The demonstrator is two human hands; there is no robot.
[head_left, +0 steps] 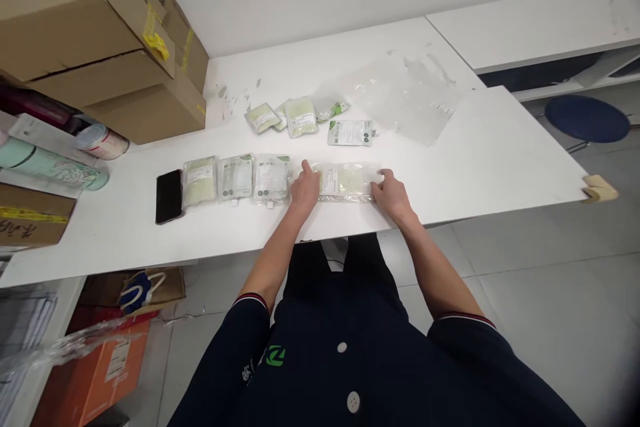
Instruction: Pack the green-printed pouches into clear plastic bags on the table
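A clear plastic bag with a pale green, white-labelled packet (352, 180) inside lies flat near the table's front edge. My left hand (305, 188) grips the bag's left end, thumb pointing away from me. On the opposite end, my right hand (391, 196) is closed on the plastic with bent fingers. Left of my left hand, two spouted pouches in clear wrap (271, 177) (237, 177) and a pale green packet (200, 180) form a row. Farther back lie several pale green packets (301, 117) and a loose spouted pouch (350, 133).
A black phone (169, 196) ends the row at left. Crumpled clear plastic bags (400, 97) spread over the back of the white table (480, 167). Cardboard boxes (75, 20), a green bottle (55, 165) and a can (103, 141) crowd the left side. A blue stool (587, 118) stands at right.
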